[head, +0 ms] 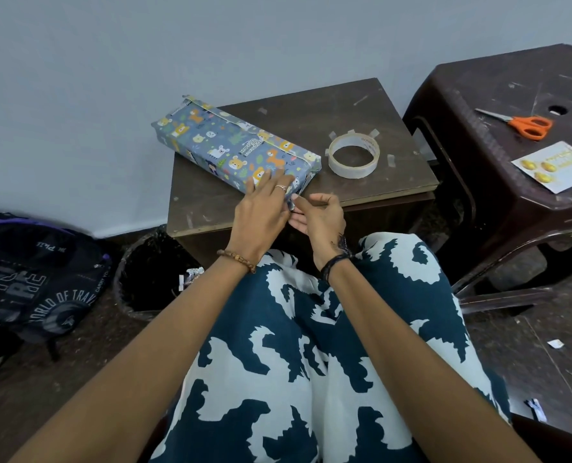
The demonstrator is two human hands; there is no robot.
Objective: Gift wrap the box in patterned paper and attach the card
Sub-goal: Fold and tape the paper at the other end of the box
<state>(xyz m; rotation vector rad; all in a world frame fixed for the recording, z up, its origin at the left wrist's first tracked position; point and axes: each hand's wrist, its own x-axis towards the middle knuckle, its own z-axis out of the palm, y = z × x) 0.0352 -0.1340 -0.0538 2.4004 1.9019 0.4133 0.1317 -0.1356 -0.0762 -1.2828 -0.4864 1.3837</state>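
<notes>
Plastic stool (498,168): dark brown, at right, beside the table; carries the scissors and the card.
Table (344,108): small, dark wood top with scraps of tape stuck to it; stands against a pale wall.
Backpack (34,279): black with printed lettering, on the floor at left.
Waste bin (151,272): black liner, on the floor between backpack and table.
Box (234,147): long, wrapped in blue-grey animal-print paper, lying diagonally on the table, far end overhanging the left edge, near end at the front edge.
Left hand (261,212): 1 ring; fingers extended flat, pressing the top of the box at its near end.
Right hand (318,215): fingers curled, thumb and fingertips pinching the paper flap at the box's near end.
Tape roll (353,156): clear, lying flat on the table just right of the box.
Card (555,167): white with gold ornaments, on the stool.
Scissors (518,123): orange handles, on the stool, behind the card.
</notes>
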